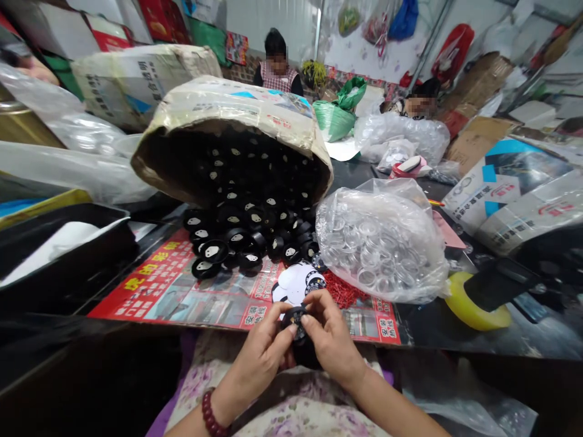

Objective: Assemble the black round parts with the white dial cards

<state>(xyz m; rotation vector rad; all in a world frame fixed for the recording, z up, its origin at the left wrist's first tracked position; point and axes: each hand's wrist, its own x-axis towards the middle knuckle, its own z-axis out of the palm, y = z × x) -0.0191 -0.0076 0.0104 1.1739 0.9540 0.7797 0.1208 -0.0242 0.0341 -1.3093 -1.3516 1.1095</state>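
A small black round part [296, 317] with a printed face is held between my two hands at the table's front edge. My left hand [264, 346] grips its left side with thumb and fingers. On its right side, my right hand [331, 340] pinches it with the thumb on the face. Just beyond my fingers lie white discs [292, 284] and printed black dials [315, 283]. Red small pieces [346, 291] are heaped to the right of them. Black round cases [237, 238] spill from a large sack [237, 100] behind.
A plastic bag of clear rings [382, 243] stands right of the cases. Yellow tape [478, 306] and a dark phone-like object [501, 284] lie further right. A black tray [59, 255] is at left. Two people [279, 70] are across the table.
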